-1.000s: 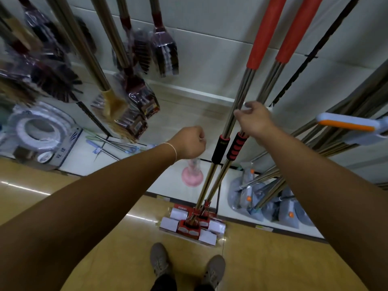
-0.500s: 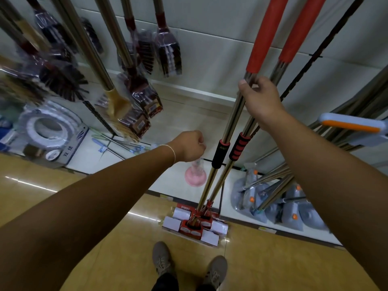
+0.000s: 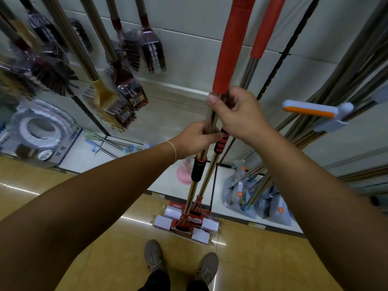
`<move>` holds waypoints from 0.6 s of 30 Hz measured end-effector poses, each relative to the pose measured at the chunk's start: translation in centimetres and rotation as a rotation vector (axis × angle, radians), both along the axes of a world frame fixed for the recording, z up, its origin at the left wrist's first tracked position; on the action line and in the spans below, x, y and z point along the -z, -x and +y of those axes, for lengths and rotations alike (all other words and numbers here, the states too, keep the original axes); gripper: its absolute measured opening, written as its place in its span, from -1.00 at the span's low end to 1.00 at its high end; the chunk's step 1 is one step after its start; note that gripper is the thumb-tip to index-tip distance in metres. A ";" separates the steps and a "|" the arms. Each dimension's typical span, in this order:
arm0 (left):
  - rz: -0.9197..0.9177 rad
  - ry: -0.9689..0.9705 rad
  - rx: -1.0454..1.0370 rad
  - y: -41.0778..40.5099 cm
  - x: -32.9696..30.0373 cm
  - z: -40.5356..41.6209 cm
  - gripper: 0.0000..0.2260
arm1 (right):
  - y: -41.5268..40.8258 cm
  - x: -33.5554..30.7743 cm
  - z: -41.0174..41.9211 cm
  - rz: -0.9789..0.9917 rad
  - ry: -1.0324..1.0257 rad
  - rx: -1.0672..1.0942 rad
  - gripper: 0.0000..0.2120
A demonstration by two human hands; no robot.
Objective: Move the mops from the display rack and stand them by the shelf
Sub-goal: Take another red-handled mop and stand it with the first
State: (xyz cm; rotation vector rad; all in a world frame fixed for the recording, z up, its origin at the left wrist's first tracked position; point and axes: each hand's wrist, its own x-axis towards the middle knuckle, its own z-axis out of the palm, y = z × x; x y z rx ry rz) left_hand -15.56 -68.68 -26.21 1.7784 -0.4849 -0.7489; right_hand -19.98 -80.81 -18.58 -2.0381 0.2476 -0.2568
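Both hands are gripping the near mop with the steel pole and long red foam sleeve (image 3: pixel 225 45). The right hand (image 3: pixel 237 114) is wrapping the pole just under the red sleeve, thumb across the front. The left hand (image 3: pixel 196 137) is clamping the same pole directly below it, just above the black foam grip (image 3: pixel 197 169). The two hands are nearly touching.

The second steel-pole mop with a red sleeve (image 3: pixel 265 28) is standing just behind the first; its red-and-black ribbed grip (image 3: pixel 220 143) is sitting beside the left fingers. Probably only the near pole is in hand, but the fingers are hiding where the poles cross.

Both red-and-white mop heads (image 3: pixel 189 220) are resting on the tan floor (image 3: pixel 105 248) at the edge of the white base shelf (image 3: pixel 168 183), ahead of the person's grey shoes (image 3: pixel 154 257). Pole tops are cut off at the frame edge. The hanging brushes (image 3: pixel 123 89) at left are motion-blurred.

Versus half a second ago: the left hand was a free fist away from the poles and is now grasping. The right hand is sitting at roughly the same spot on the pole.
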 end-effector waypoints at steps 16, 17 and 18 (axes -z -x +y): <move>0.112 0.025 -0.049 7.7 -1.4 2.1 -0.83 | 7.0 -0.9 2.0 0.000 0.056 -0.113 -0.79; 0.110 0.023 -0.047 7.9 -1.4 2.2 -0.83 | 7.2 -0.9 2.2 -0.003 0.061 -0.110 -0.79; 0.110 0.023 -0.047 8.0 -1.4 2.4 -0.86 | 7.4 -0.9 2.3 -0.006 0.065 -0.105 -0.79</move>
